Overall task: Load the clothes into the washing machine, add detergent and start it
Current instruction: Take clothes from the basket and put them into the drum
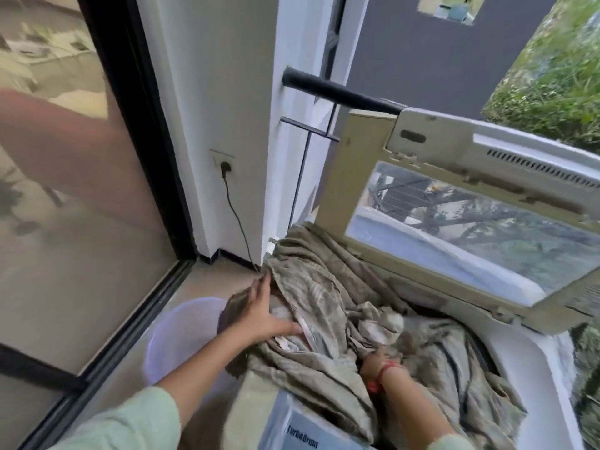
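**Loading in hand: big cloth half into the top-loader**

Head view, the only one.

- Washing machine (pixel 552 378): white top-loader. Its lid (pixel 357 177) is raised and leaning back from the rear edge.
- Olive cloth (pixel 324 378): one large crumpled piece with a pale patterned inner face. It is heaped over the drum opening, part of it sunk in toward the right rim. The rest spills over the machine's left edge and front-left corner.
- Left hand (pixel 264 315): arm reaching forward at the left edge. The palm is down and the fingers straight and spread, pressed flat on the overhanging fold and gripping nothing.
- Right hand (pixel 376 362): plunged into the cloth near the front of the opening, with a red band (pixel 386 370) at the wrist. The fingers are buried, so I cannot tell whether they clutch cloth or only push.
- Lavender basin (pixel 181 336): on the floor, just beside the machine's left side.
- Wall socket (pixel 224 164): has a plug in it, and the cable (pixel 237 216) runs down to the floor.

Step, as I judge it: loading, well short of done, since much cloth lies outside the drum.

Next move calls for gathering the overhang at the left edge and feeding it down into the drum. The rim must be clear so the lid can close. No detergent is in sight.
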The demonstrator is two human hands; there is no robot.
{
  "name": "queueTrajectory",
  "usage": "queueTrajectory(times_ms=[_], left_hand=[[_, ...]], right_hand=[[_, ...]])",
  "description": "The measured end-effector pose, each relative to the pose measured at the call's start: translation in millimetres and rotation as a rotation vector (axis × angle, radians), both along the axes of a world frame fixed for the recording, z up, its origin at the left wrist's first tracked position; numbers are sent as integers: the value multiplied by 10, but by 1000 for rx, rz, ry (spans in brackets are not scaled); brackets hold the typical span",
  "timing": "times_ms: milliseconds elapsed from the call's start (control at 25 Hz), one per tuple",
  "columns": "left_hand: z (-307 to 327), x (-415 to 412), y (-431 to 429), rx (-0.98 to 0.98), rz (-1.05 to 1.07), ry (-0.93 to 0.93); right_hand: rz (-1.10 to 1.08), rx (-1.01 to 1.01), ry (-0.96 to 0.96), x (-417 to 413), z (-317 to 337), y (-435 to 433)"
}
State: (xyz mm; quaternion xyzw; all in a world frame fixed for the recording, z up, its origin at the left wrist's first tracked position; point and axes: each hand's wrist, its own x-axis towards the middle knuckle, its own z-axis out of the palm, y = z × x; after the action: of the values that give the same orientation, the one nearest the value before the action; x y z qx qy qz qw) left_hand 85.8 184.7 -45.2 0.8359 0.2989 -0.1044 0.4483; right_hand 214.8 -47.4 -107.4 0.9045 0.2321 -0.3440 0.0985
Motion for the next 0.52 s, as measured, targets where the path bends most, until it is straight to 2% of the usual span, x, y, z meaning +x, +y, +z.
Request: queueTrajectory(times_ms=[40, 120, 200, 280, 320, 400, 480, 520], left_hand=[[20, 25, -13, 63, -48, -11], [63, 57, -68, 146, -83, -20], [27, 99, -153, 237, -104, -30], [-24, 144, -243, 372, -147, -44], [-33, 162, -268, 421, -156, -61], [-66, 197, -280, 501, -172, -83], [-126, 191, -235, 457, -165, -115], [-172, 178, -207, 323, -128, -161]], right_hand=[[44, 20, 68, -67, -31, -3], [-25, 0, 224, -86, -113, 17], [-96, -80, 176, -111, -247, 64], [-117, -117, 21, -115, -447, 154], [-91, -108, 1, -111, -471, 223], [-29, -71, 79, -70, -439, 358], [64, -121, 84, -74, -294, 445], [100, -158, 66, -97, -216, 423]])
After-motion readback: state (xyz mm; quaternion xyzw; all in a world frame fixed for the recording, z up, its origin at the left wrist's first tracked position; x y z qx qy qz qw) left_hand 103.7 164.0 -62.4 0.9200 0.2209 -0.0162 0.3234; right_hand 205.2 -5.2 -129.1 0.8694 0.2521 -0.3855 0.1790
